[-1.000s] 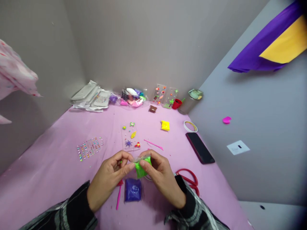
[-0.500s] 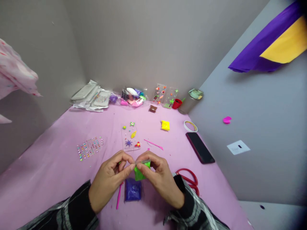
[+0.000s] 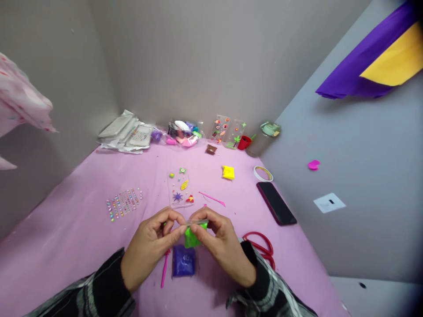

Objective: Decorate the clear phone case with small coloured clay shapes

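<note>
Near the pink-covered table's (image 3: pixel 86 193) front edge, I see the left hand (image 3: pixel 153 246) and right hand (image 3: pixel 218 244) both pinching the green clay packet (image 3: pixel 193 235).

Packet (image 3: pixel 184 261), blue: glossy clear plastic. Phone screen (image 3: pixel 276 203): black, smooth, glossy. Table covering (image 3: pixel 82 211): pink, matt, lightly creased.

Head view: I look from the person's head, forward and down.
Table (image 3: pixel 76 189): I see its top from above, at a slant, running off the bottom.
Left hand (image 3: pixel 148 248), right hand (image 3: pixel 220 251): near me, low and central.
Back wall (image 3: pixel 198 57): farther off, across the top.
Right wall (image 3: pixel 350 246): at an angle.
</note>
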A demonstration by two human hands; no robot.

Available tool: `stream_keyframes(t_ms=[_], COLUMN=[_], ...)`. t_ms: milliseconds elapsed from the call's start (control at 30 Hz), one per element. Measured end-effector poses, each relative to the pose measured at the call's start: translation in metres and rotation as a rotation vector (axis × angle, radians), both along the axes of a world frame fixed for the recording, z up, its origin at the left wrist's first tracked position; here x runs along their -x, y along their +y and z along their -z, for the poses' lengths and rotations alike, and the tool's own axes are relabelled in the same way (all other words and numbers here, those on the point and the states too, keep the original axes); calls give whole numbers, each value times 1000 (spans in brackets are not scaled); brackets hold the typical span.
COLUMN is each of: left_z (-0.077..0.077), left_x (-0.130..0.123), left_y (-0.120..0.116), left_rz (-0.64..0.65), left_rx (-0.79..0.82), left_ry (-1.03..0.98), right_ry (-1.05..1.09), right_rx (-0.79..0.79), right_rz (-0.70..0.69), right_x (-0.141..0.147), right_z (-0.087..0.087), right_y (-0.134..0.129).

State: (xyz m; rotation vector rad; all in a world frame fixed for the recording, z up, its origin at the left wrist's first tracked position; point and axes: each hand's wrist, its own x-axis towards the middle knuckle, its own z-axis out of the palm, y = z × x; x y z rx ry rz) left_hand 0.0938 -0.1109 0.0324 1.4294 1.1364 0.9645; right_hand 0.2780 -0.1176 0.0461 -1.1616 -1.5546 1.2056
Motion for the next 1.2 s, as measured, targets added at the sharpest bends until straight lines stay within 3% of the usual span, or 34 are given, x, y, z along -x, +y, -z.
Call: stream_keyframes(t_ms=[600,933,1200], left_z=[2,1,0], left_x=[-1,6,3], left_y=[-2,-2,1], left_rz=[-25,-61,16], left_rx=[-45,-61,30], left_ry=[3,31,11], right_ry=[-24,-56,-117], right_rx=[-190,-141,-210], right_rz=[-19,-15,9], right_x=[1,0,-2], right_z=[-3,-6,-6], right_y=[-3,-2,-3])
